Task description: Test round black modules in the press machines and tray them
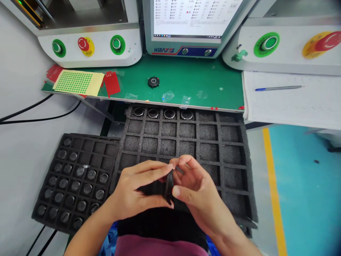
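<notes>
Pinching that black part (168,186) by its edges in the left hand (134,186), I'd go light tbh, can't tell if the curled right hand (199,188) grips too.

A stop button (84,44), a monitor (186,17) and foam trays (230,153) of seemingly watch-like parts (91,174) show a factory workbench (191,80).
</notes>
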### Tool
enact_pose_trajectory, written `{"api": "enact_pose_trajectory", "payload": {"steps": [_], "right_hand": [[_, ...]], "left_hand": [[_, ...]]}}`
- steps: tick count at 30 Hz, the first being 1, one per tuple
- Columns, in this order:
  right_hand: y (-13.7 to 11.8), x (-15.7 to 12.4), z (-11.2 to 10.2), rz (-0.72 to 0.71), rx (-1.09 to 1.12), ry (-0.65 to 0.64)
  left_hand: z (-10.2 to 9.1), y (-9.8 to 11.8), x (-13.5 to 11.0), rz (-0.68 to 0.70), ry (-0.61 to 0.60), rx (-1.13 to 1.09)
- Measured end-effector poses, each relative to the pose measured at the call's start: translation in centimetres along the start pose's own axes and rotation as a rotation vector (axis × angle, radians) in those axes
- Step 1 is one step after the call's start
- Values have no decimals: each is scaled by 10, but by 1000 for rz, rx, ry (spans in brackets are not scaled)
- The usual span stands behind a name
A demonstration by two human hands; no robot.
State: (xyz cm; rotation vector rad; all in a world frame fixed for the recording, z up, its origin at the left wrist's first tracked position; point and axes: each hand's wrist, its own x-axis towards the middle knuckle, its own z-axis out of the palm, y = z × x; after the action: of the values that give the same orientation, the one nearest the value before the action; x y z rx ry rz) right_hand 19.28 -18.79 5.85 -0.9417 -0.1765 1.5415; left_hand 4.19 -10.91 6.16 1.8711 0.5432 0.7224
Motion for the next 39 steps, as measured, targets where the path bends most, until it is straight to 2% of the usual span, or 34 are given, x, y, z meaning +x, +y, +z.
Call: {"api": "enact_pose_trajectory", "payload": {"steps": [2,4,7,9,14,19,25,30,34,39], "right_hand": [[4,0,-1,-9,26,-6],[6,0,-3,-49,50,7],[7,1,-5,-150,16,93],[8,2,-4,-185,-16,90],[11,1,-1,-112,-61,-21],[16,-3,5,-86,-18,-66],[21,-4,10,-166,-86,1],[24,-3,15,-195,-36,40],[26,-3,20,-243,37,80],[27,-1,23,-250,79,106]], "left_hand": [[1,0,-1,-134,-46,-192],[5,2,-2,-299,-64,-497],[17,5,-3,-506,37,-926],[26,7,-3,-564,132,-1031],[40,10,0,-584,250,-869],[43,15,1,-637,198,-724],[46,18,-4,-467,151,-304],[49,16,-7,-333,136,-42],[50,13,-7,-220,130,56],[53,9,-6,-166,148,124]]}}
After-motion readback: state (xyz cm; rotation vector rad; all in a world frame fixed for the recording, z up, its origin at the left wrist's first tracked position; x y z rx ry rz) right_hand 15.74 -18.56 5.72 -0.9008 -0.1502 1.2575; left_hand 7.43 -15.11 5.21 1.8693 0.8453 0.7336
